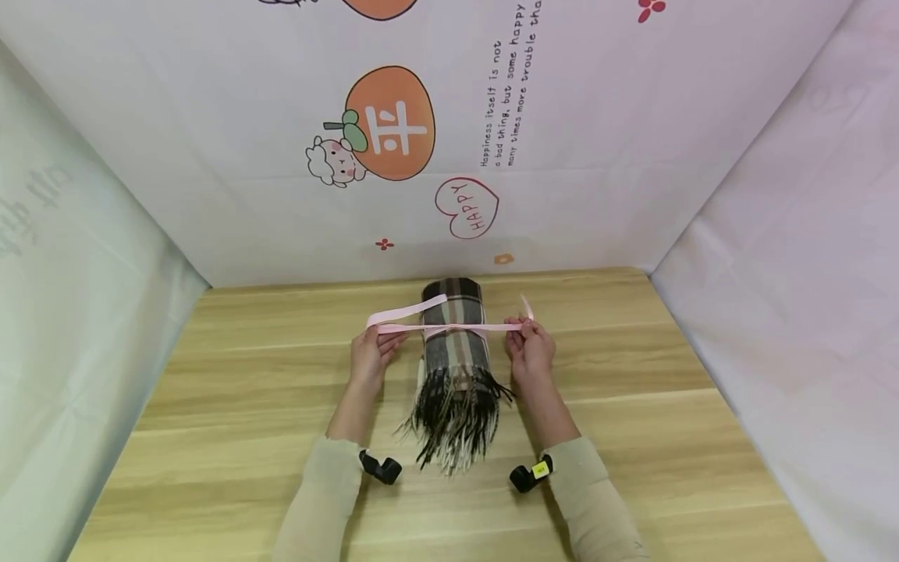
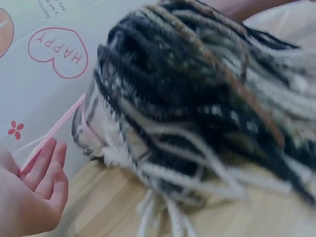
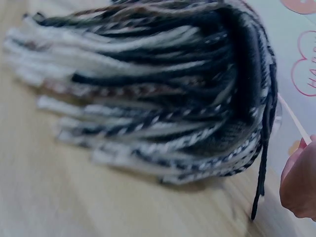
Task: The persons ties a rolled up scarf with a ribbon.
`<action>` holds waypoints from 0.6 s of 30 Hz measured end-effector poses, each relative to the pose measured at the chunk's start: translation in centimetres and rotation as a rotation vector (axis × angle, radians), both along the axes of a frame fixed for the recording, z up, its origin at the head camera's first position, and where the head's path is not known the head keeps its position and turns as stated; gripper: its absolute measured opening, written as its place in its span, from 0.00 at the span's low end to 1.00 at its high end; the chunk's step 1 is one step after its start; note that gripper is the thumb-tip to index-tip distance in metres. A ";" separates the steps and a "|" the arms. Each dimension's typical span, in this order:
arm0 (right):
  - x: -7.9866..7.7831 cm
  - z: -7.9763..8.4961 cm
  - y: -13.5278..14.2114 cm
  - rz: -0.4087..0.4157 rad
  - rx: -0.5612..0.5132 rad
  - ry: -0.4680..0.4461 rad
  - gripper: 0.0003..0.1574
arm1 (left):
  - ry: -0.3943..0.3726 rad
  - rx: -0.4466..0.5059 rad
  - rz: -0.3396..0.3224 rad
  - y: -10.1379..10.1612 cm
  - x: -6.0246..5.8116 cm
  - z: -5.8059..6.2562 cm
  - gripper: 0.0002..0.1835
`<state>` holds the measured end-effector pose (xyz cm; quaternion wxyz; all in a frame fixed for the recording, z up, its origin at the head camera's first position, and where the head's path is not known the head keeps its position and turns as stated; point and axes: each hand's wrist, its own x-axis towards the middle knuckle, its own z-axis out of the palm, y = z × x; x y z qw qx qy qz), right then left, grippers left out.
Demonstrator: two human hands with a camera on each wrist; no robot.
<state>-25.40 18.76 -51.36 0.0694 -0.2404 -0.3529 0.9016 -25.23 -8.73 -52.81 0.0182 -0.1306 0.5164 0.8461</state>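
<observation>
A rolled plaid scarf (image 1: 453,355) in black, grey, white and brown lies on the table, its fringe (image 1: 453,421) toward the person. Around its middle runs a pink ribbon (image 1: 492,327), crossed on top and stretched out to both sides. My left hand (image 1: 367,355) pinches the ribbon left of the roll; its loose end loops back over the scarf. On the other side, my right hand (image 1: 531,350) pinches the opposite length, with a short tail sticking up. In the left wrist view, the ribbon (image 2: 54,129) slants from the roll to the hand. Both hands are apart from the scarf.
The wood-grain table (image 1: 232,437) extends on both sides of the roll. Behind it stands a white printed backdrop (image 1: 576,156), with white cloth walls (image 1: 794,234) at left and right. Black wrist cameras (image 1: 382,470) are strapped at both cuffs.
</observation>
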 end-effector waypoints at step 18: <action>-0.7 -0.2 1.5 -0.085 0.065 -0.198 0.11 | -0.107 0.070 0.141 -0.8 1.0 0.3 0.18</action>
